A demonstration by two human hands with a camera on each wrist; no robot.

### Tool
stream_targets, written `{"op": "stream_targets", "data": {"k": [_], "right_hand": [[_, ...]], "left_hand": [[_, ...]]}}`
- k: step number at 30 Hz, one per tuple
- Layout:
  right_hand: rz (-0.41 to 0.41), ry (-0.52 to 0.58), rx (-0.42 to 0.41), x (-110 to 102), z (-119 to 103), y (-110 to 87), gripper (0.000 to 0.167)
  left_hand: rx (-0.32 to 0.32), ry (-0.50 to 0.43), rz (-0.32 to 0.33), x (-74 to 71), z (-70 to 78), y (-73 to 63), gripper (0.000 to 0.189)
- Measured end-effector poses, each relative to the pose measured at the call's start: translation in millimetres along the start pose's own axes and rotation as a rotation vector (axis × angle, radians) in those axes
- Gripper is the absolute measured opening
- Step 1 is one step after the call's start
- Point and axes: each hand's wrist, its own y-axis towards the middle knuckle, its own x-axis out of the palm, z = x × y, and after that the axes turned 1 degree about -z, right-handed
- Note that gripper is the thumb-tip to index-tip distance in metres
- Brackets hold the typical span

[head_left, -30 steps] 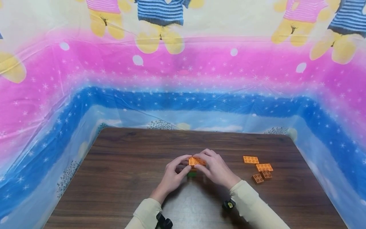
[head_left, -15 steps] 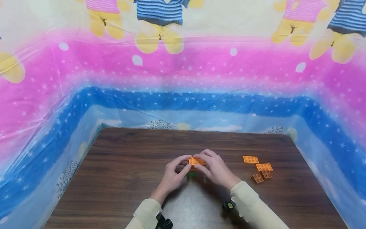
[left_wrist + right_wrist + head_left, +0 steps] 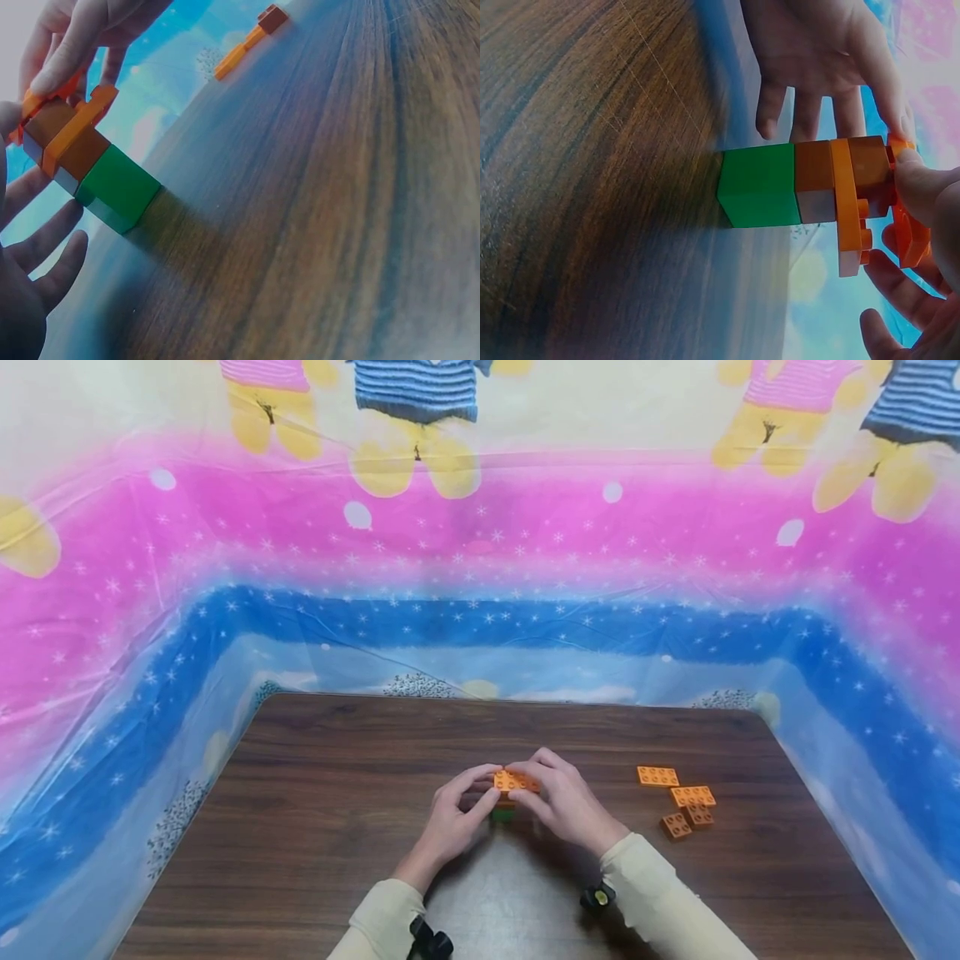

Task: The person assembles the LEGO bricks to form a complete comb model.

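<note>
A small tower of building bricks stands on the table between the hands. Its base is a green block [image 3: 757, 186]; above it come a brown brick [image 3: 814, 166], a flat orange brick [image 3: 845, 187], a second brown brick [image 3: 870, 161] and, on top, another flat orange brick [image 3: 512, 782]. My left hand [image 3: 452, 814] pinches the left end of that top brick between thumb and finger, its other fingers spread beside the tower. From the right, my right hand [image 3: 567, 797] grips the same brick, thumb at its near side and fingers covering its far right part.
Right of the hands lie two flat orange bricks [image 3: 657, 776] and two small brown bricks [image 3: 677, 827], close together on the dark wood table [image 3: 337, 760]. A printed cloth [image 3: 480, 560] hangs behind the table and along its sides.
</note>
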Motion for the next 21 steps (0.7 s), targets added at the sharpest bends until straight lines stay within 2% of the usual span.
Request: {"op": "stream_targets", "data": {"k": [7,16,21], "right_hand": [[0.016,0.03,0.014,1.3,-0.6,-0.5,0.036],[0.041,0.049,0.001,1.8,1.0,0.6,0.034],[0.043,0.05,-0.013,1.7,0.6,-0.6,0.035]], "left_hand": [[0.012,-0.01,0.002,0.0,0.6,0.4,0.03],[-0.003,0.006,0.023,2.2,2.2,1.0,0.031],[0.018,0.003,0.021,2.9,0.8,-0.3,0.031]]}}
